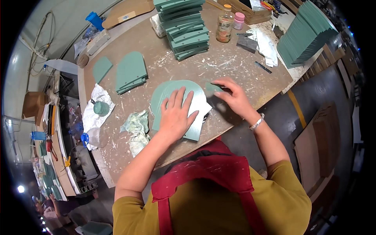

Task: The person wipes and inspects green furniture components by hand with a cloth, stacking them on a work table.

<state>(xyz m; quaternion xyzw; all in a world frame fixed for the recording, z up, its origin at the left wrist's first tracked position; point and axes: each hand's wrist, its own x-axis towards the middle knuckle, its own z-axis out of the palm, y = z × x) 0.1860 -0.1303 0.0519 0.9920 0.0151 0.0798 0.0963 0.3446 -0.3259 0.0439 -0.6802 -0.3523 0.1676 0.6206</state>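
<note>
On the worktable lies a green arched panel (162,92) with a shiny surface. My left hand (175,113) rests flat on it, fingers spread. Just off the panel's right edge, my right hand (234,97) pinches a small, thin, pale green piece (213,87); motion blur hides its exact kind. Something pale with dark stripes shows partly from under the panel's right side. A crumpled, green-stained cloth (137,127) lies left of my left forearm. Farther left, several matching panels (131,70) form a low stack, beside a single green panel (102,69).
A tall stack of green panels (186,33) stands at the back, another (303,37) at the far right. A bottle (225,25), a pink jar (238,20), a grey block (246,44) and a dark cutter (263,67) sit behind my right hand. A green-filled cup (101,108) stands at left.
</note>
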